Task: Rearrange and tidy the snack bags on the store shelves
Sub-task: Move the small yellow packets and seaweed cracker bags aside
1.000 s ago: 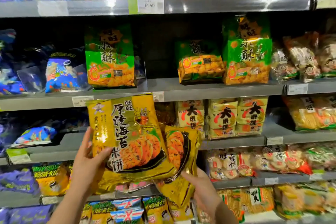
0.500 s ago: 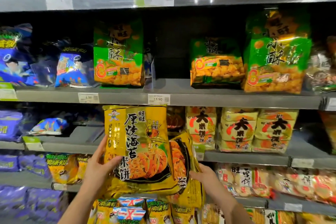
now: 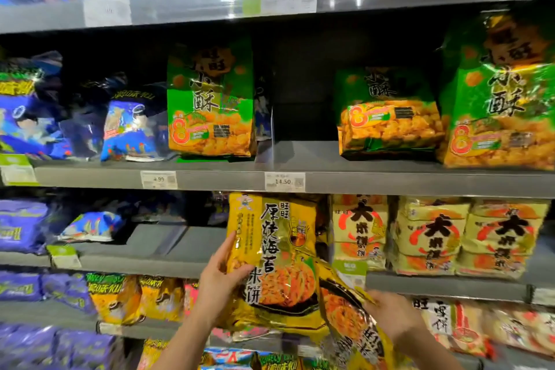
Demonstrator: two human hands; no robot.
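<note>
Head view. Store shelves (image 3: 390, 182) carry snack bags; green bags (image 3: 210, 105) stand on the middle shelf. Large yellow bag (image 3: 279, 249) is upright, its top just under that shelf's front edge, beside the cream bags (image 3: 432, 234). Second yellow bag (image 3: 351, 321), tilted, overlaps its lower right corner. Left hand (image 3: 219, 279) grasps the large bag's left edge, thumb on the front; right hand (image 3: 390, 312) grasps the second bag. Price tag (image 3: 284, 181) reads 14.50.
</note>
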